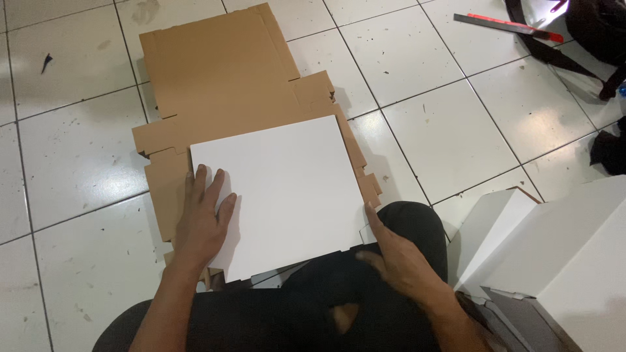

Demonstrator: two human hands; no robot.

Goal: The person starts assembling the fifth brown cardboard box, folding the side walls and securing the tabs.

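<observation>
I am looking down from the head camera at a white tiled floor [78,169], speckled with small dark marks, filling most of the view. Lying flat on it in front of me is a brown cardboard box blank [222,78], unfolded, with notched flaps along its edges. A white panel [287,189] is lying on top of the blank's near half, covering it and reaching almost to my lap. At the lower right, a stack of white folded boxes [561,248] is sitting on the floor just beside my knee. My legs in black trousers [365,306] are showing along the bottom edge. My left hand [202,218] is pressing down flat, fingers spread and released, on the panel's left edge, half on the white and half on the brown cardboard. My right hand [398,257] is resting open on my knee, its forefinger touching the panel's lower right corner, gripping nothing. Far off at the top right, a red and grey ruler [508,26] is lying beside black straps [554,49]
</observation>
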